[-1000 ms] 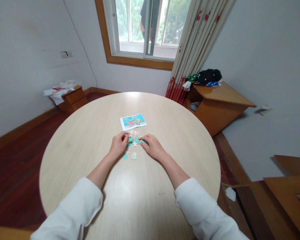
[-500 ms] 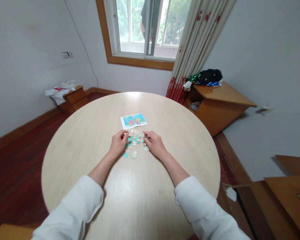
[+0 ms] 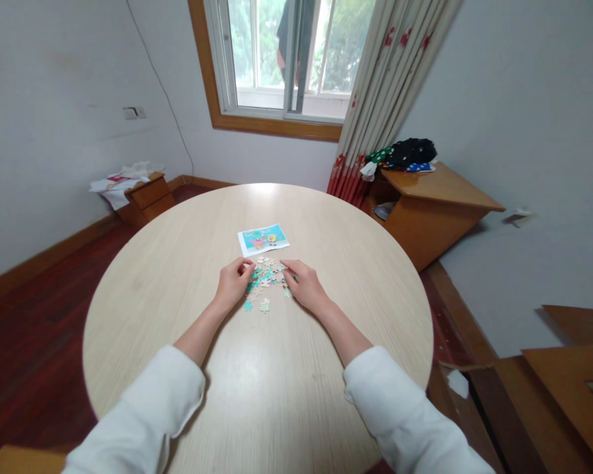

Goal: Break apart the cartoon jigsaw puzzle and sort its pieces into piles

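A heap of small jigsaw pieces [image 3: 265, 282] lies on the round table [image 3: 267, 368], some turquoise side up and others pale. At its left edge is my left hand [image 3: 233, 280], fingers curled and the thumb pressed to the fingertips; what lies between them is too small to make out. Across the heap, my right hand [image 3: 304, 283] has its thumb and forefinger closed round what looks like a jigsaw piece [image 3: 281, 267]. Beyond the heap a picture card [image 3: 263, 240] lies flat, blue with a pink and a yellow cartoon figure.
Two loose jigsaw pieces, one turquoise [image 3: 248, 307] and one pale green [image 3: 265, 306], lie nearer me. Behind the table are a window [image 3: 277, 122] and a curtain [image 3: 370, 99]. A wooden cabinet [image 3: 439, 187] with clothes on it stands at the right, a small drawer unit [image 3: 151, 197] at the left.
The fingertips of my right hand have shifted slightly left over the heap. My left hand stays nearly where it was, and the view has tilted a little.
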